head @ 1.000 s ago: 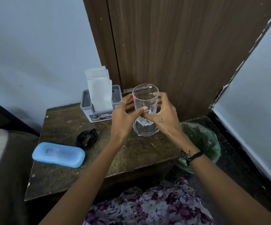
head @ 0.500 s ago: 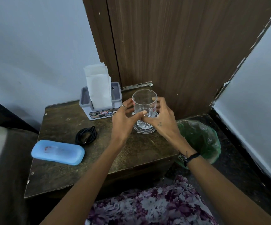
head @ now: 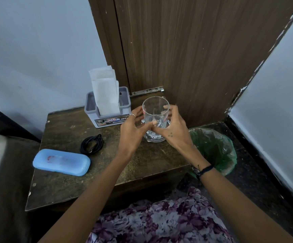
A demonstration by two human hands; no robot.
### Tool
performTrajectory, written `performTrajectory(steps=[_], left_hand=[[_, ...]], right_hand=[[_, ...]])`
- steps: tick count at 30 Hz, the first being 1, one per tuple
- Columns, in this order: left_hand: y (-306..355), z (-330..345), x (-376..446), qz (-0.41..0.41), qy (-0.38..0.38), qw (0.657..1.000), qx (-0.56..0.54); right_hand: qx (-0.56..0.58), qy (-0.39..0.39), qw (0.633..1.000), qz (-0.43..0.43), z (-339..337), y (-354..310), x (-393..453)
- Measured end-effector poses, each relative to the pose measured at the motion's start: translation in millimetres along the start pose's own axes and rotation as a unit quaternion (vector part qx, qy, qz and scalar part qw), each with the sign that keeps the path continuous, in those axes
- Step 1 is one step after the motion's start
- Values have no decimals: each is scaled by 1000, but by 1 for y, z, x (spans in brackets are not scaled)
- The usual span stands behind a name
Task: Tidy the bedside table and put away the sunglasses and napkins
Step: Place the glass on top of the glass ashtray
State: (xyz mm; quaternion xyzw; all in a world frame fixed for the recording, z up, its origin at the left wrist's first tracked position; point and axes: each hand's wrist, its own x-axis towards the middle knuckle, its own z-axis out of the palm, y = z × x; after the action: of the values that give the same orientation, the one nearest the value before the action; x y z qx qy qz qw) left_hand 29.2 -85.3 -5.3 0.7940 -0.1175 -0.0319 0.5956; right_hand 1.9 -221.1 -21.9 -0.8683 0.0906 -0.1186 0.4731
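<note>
Now both hands — left hand (head: pixel 133 128), right hand (head: pixel 172 126) — clasp the upright glass (head: pixel 155 118).

Glass (head: pixel 155 120) lower wall hidden behind my two thumbs. Left of glass: holder (head: pixel 107 112) label partly covered by left hand (head: pixel 133 130), print too small to read. Blue case (head: pixel 61 162) shut, contents unseen.

Table (head: pixel 68 181) w/ case (head: pixel 61 162), cable (head: pixel 91 146), holder (head: pixel 107 116), glass (head: pixel 155 120)
</note>
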Motion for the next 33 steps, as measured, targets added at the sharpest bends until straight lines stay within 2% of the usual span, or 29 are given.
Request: performTrajectory(steps=[6, 11, 14, 23, 33], left_hand=[[-7, -1, -3, -11, -28, 999, -15], [-27, -1, -19, -69, 10, 997, -29], [-37, 4, -25, -77, -1, 997, -17], [-42, 18, -21, -71, 33, 997, -2], [-45, 22, 3, -74, 0, 997, -29]], right_hand=[[5, -13, 1000, 4, 1, 0, -3], [19, -38, 999, 35, 5, 18, -6], [14, -59, 997, 44, 8, 27, -9], [7, -40, 998, 47, 15, 41, -7], [17, -15, 999, 24, 13, 40, 17]])
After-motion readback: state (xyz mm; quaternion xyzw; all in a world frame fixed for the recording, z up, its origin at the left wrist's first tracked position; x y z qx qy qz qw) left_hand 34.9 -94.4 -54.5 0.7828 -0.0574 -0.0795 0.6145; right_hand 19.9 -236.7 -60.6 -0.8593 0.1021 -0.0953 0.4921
